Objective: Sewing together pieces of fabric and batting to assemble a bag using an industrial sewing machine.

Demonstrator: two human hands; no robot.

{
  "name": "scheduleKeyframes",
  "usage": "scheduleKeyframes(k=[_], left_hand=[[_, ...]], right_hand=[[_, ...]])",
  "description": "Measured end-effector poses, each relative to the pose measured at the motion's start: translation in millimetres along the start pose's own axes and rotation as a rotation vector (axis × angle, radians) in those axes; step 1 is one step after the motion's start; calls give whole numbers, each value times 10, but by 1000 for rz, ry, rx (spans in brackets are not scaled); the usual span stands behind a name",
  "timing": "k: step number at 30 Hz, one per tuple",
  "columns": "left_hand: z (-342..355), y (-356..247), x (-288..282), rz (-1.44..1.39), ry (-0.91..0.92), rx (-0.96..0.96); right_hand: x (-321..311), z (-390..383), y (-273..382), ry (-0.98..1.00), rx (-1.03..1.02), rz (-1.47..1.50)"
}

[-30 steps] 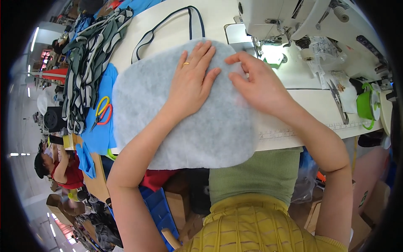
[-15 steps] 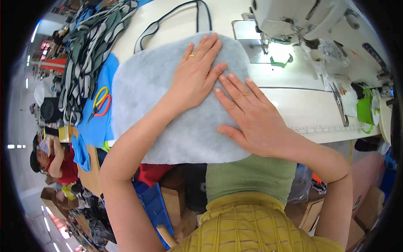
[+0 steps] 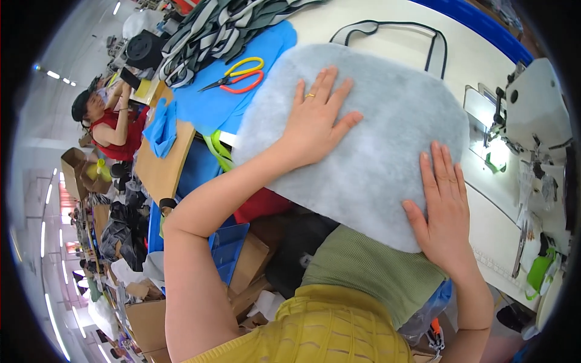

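Observation:
A rounded panel of fuzzy grey-white fabric [image 3: 375, 139] lies on the white table in front of me, its near edge hanging toward my lap. My left hand [image 3: 321, 118] rests flat on its upper left part, fingers spread, a gold ring on one finger. Over the panel's right edge lies my right hand [image 3: 443, 212], palm down with the thumb apart. Neither hand grips anything. From beneath the panel's far edge a grey strap with dark edging [image 3: 393, 25] sticks out in a loop; where it joins is hidden.
A sewing machine [image 3: 535, 106] with a lit needle area stands at right. Snips with yellow and red handles [image 3: 242, 77] lie on blue fabric [image 3: 212, 106] at left, near a heap of striped straps [image 3: 227, 30]. Farther left, a person in red [image 3: 115, 130] holds up a dark object.
My view has turned, so the scene appears rotated clockwise. My hands have moved apart: the right has slid to the panel's right edge, the left stays on its upper left.

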State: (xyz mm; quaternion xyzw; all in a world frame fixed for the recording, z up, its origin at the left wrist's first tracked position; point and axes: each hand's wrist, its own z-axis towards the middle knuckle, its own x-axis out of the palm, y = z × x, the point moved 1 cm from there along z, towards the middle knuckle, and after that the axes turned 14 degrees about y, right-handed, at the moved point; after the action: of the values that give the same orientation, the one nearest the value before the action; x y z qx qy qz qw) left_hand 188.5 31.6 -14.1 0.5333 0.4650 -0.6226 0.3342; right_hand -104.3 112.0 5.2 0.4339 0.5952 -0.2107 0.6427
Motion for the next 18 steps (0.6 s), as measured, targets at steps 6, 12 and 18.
scheduleKeyframes(k=[6,12,18], left_hand=[[-92,229,-66,-63,1,-69],[-749,1880,-628,132,-713,-360],[-2321,3060,-962,379,-562,-1280]], right_hand=[[-5,9,3,42,-5,17],[-39,-25,0,58,37,-26],[-21,-1,28,50,14,-27]])
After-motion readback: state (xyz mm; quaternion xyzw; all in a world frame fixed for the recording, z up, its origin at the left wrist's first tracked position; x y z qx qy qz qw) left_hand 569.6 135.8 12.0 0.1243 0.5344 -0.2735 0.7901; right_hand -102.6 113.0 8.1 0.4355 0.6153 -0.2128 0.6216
